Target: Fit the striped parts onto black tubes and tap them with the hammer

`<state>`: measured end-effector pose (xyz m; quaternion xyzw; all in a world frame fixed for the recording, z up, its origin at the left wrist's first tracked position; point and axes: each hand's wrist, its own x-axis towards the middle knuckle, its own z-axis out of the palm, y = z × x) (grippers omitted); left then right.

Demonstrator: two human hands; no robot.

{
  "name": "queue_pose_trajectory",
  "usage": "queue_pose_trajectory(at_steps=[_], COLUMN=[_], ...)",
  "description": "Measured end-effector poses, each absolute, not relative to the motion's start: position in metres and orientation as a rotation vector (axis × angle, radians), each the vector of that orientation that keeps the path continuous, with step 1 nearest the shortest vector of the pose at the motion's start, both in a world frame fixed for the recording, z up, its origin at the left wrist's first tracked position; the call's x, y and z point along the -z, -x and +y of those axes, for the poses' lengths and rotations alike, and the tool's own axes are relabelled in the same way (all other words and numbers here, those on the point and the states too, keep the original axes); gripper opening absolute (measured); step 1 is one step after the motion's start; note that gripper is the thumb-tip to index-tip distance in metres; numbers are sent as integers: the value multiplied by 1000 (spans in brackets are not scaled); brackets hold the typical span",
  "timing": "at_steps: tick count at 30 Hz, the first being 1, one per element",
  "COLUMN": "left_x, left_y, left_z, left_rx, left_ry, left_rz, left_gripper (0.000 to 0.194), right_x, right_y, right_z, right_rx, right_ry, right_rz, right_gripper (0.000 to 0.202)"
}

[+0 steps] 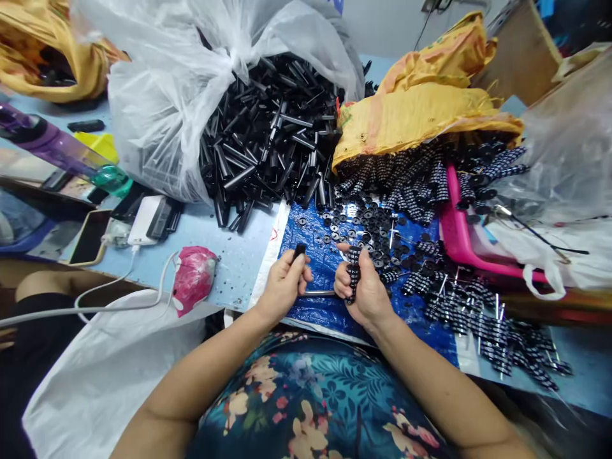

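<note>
My left hand [283, 284] is closed on a short black plastic tube [299, 250], whose end sticks up past the thumb. My right hand [367, 290] is wrapped round a black handle with white print [353, 275]. Between the hands runs a thin metal rod [317, 293]; I cannot tell if it joins the printed handle. Both hands are above a blue plastic sheet [306, 319]. Small black discs with holes [377, 233] lie scattered just beyond my right hand. To its right are piled printed handles [482, 325], several with metal rods sticking out.
A clear plastic bag [162, 108] and a heap of black tubes [268, 140] stand at the back. A yellow sack [406, 121] spills printed handles beside a pink tray [456, 223]. On the left are a phone [90, 236], a white charger with a cable [147, 220] and a pink bundle [194, 277].
</note>
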<state>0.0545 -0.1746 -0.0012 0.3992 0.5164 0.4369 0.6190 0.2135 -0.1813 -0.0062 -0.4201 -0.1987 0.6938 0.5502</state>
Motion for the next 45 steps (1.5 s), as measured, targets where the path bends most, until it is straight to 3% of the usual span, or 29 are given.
queue_pose_trajectory(at_steps=[4, 7, 12, 19, 24, 28, 34, 37, 39, 42, 45], left_x=[0, -3, -10, -1, 0, -4, 1, 10, 17, 22, 22], left_y=[-80, -88, -71, -68, -76, -71, -57, -51, -42, -16, 12], left_z=[-176, -174, -175, -182, -186, -180, -175, -173, -169, -158, -145], left_rx=[-1030, -1003, -880, -943, -1035, -983, -737, -782, -888, -896, -627], left_ry=[-1114, -1215, -1156, -1008, -935, -674, -511, -568, -815, -1429, -1818], left_rz=[1204, 1170, 1137, 1198, 1131, 1028, 949, 971, 1075, 1325, 1477], left_gripper=[34, 26, 30, 48, 35, 37, 38, 39, 35, 23, 13], right_x=[6, 13, 24, 14, 18, 22, 26, 32, 37, 45, 49], right_y=[-201, -207, -243, -248, -239, -238, -234, -237, -244, -255, -261], right_z=[-181, -180, -182, -188, -196, -197, -194, -194, -199, -208, -213], right_rx=[-1482, -1388, -721, -408, -292, -257, -315, -361, -326, -247, -221], right_ry=[1000, 1041, 961, 888, 907, 967, 998, 980, 1048, 1173, 1204], right_rz=[-454, -736, -1801, -2002, -2063, -2108, -2141, -2140, -2216, -2359, -2348], right_gripper=[41, 46, 107, 94, 91, 92, 100, 112, 94, 28, 17])
